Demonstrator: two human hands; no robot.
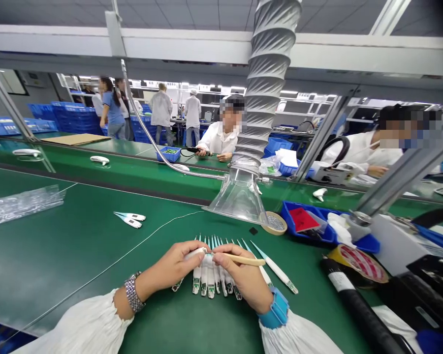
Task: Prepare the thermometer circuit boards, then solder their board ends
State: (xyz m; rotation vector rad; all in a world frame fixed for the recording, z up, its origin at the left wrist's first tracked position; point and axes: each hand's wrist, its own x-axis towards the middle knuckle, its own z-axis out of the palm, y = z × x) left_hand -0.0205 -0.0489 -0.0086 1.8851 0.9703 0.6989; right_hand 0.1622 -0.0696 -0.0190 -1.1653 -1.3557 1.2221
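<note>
1. A white stick thermometer (pixel 196 253) is held between both hands, above a fanned row of similar thermometers (pixel 210 275) on a green bench mat (pixel 55 255).
2. The left hand (pixel 170 268), fingers curled closed, has hold of that thermometer's body.
3. The right hand (pixel 238 273), also nearly closed, pinches a pale wooden stick (pixel 247 260), whose tip appears to touch the thermometer.
4. A metal link watch (pixel 133 292) circles the left wrist; a blue wristband (pixel 278 309) circles the right.
5. Two more thermometers (pixel 130 220) lie on the mat, well apart from the hands.
</note>
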